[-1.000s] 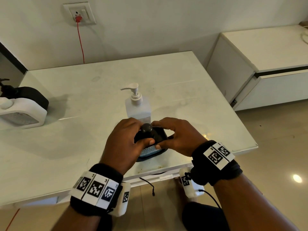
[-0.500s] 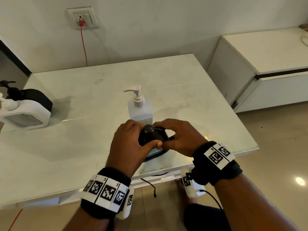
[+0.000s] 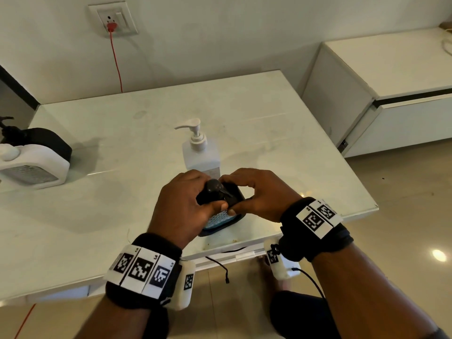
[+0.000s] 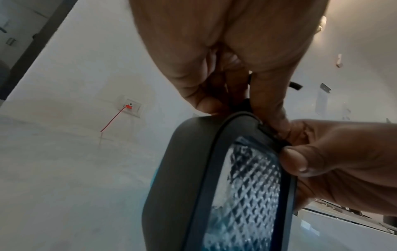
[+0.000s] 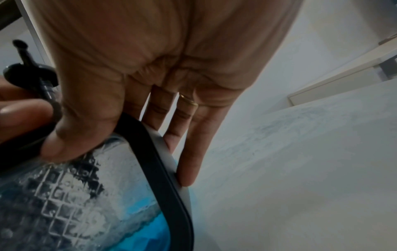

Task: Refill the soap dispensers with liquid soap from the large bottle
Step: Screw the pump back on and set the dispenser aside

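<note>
A black soap dispenser (image 3: 221, 220) with a clear diamond-patterned window stands near the table's front edge. A little blue liquid lies at its bottom (image 5: 148, 225). My left hand (image 3: 212, 192) grips its black pump head (image 3: 214, 188) from the left, thumb and fingers curled round the collar. My right hand (image 3: 227, 195) holds the dispenser's body (image 5: 163, 152) from the right, thumb on the front window and fingers along the back. Just behind the hands stands a white pump bottle (image 3: 200, 152), upright and untouched. The dispenser's neck is hidden by the fingers.
Two more dispensers, a white one (image 3: 34, 165) and a black one (image 3: 49, 143), stand at the table's (image 3: 269, 133) left edge. A red cable (image 3: 117, 59) runs from a wall socket. A white cabinet (image 3: 391, 94) stands to the right of the table.
Both hands have stayed on the black dispenser. My left thumb has shifted slightly round the pump collar. The white bottle has not moved.
</note>
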Action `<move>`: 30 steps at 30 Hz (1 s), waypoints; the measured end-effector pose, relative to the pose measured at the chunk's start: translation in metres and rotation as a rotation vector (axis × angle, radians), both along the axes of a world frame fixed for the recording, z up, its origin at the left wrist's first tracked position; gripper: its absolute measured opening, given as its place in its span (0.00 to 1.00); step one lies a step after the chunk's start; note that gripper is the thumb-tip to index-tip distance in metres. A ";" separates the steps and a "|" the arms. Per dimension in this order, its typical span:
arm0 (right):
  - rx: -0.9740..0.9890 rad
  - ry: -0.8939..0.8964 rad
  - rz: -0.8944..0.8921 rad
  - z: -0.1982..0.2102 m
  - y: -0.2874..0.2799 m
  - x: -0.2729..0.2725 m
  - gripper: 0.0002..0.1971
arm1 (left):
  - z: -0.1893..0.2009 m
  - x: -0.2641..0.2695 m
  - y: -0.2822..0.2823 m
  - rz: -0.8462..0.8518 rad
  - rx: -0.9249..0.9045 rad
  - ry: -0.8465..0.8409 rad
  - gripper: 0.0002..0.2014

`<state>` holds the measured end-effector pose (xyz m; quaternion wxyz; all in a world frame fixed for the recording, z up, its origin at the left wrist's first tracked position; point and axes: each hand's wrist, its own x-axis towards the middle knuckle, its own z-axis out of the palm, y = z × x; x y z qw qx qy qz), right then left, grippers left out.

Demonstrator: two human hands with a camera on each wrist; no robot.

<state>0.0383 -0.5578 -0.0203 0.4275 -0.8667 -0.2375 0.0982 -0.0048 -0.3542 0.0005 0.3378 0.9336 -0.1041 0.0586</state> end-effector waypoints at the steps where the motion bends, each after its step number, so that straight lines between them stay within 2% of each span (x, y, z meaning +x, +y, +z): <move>1: -0.004 0.008 0.002 0.000 0.000 0.000 0.32 | 0.001 0.001 0.001 -0.022 -0.006 0.010 0.15; 8: 0.001 0.021 -0.002 -0.001 0.000 0.000 0.32 | 0.003 0.006 0.008 -0.128 -0.070 0.068 0.15; 11: 0.016 0.029 -0.029 -0.002 0.001 -0.002 0.32 | 0.000 -0.002 0.002 -0.045 -0.033 0.044 0.14; 15: 0.027 -0.005 -0.028 0.001 0.001 -0.005 0.28 | -0.004 -0.011 -0.014 0.134 0.017 0.025 0.18; 19: 0.027 -0.002 -0.038 0.001 0.001 -0.003 0.30 | -0.005 -0.011 -0.020 0.181 0.017 0.001 0.15; 26: -0.015 -0.029 0.016 -0.001 -0.002 0.001 0.32 | -0.003 -0.001 -0.005 0.032 0.007 -0.006 0.14; 30: -0.020 -0.007 0.026 -0.002 -0.001 0.002 0.32 | -0.002 0.004 0.002 -0.041 -0.018 0.010 0.18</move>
